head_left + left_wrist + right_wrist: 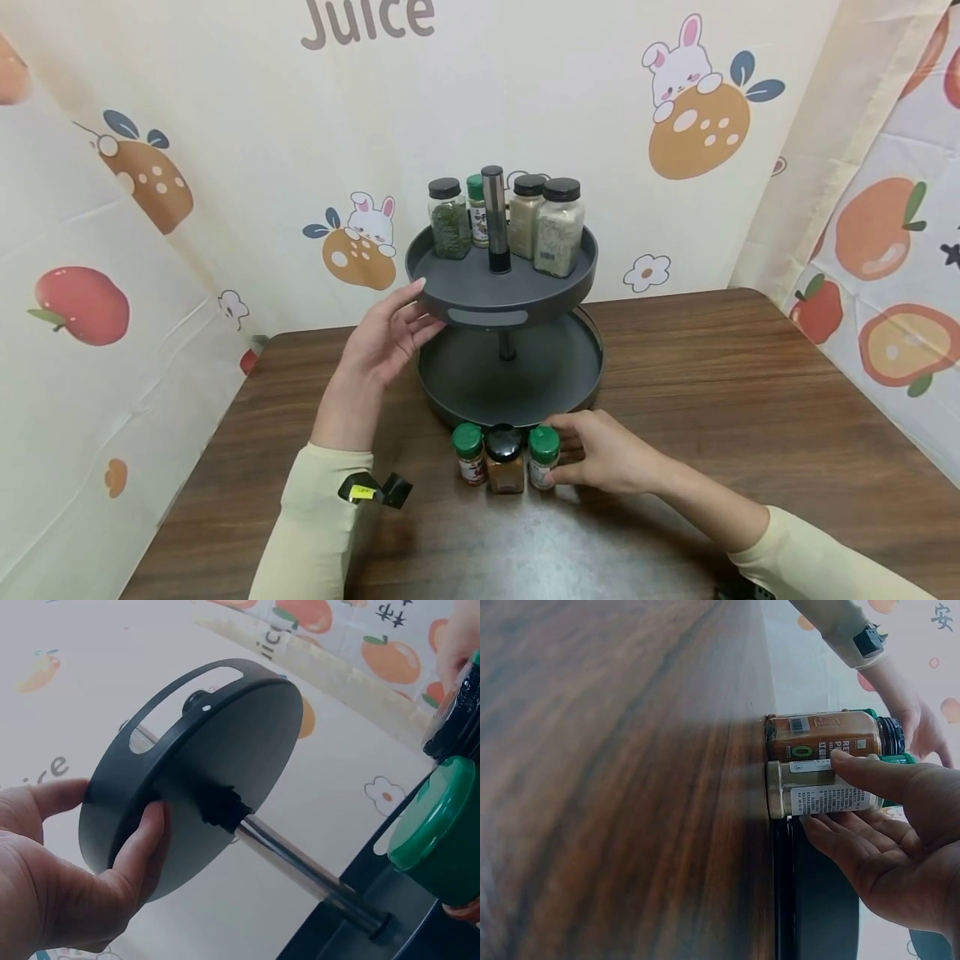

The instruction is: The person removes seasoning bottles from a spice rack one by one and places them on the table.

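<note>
A person's left hand (382,333), left of center in the frame, pinches the rim of a dark gray rack's upper tier (480,289) between thumb and fingers; on that tier, at upper center, stand a jar of green herbs (450,223), a green-capped shaker (477,215), a metal post (494,208), a jar of tan seasoning (524,218) and a jar of pale seasoning (558,236)

At lower center, before the lower tier (536,379), the left green-capped bottle (470,457), a black-capped jar of orange-brown powder (506,468) and the right green-capped bottle (543,447) stand side by side on the wood-grain table (675,375), while the right hand (603,454), right of center, grips the last of the three

With four containers up and three left on the tabletop, the loading looks just past halfway, and the gripped bottle appears not yet lifted
</note>
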Tool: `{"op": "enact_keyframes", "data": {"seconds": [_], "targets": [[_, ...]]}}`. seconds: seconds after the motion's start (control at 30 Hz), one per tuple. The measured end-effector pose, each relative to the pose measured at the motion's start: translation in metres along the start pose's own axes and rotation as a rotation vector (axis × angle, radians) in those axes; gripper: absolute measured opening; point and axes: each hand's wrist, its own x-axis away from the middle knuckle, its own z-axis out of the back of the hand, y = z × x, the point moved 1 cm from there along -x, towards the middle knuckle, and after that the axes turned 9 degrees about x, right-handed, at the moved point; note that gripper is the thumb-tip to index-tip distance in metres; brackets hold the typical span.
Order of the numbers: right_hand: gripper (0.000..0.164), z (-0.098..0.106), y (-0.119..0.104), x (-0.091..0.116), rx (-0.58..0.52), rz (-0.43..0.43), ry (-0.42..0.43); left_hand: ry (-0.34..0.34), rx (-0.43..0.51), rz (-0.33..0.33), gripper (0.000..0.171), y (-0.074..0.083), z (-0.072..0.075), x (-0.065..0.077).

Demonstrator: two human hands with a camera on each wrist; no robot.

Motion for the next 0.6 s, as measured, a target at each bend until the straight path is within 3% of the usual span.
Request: {"op": "enact_keyframes", "data": {"seconds": [0.2, 0.4, 0.6], "targets": [[0.04, 0.0, 0.001, 0.0, 0.012, -0.001, 0.004, 0.026, 0.035, -0.044, 0.064, -0.001, 0.0, 0.0], [0.039, -0.001, 0.002, -0.001, 0.0, 0.005, 0.0, -0.094, 0.026, -0.012, 0.056, -0.007, -0.008, 0.007], [0.039, -0.001, 0.002, -0.002, -0.002, 0.007, 0.005, -0.173, 0.011, 0.032, 0.063, -0.017, -0.023, 0.011]]}}
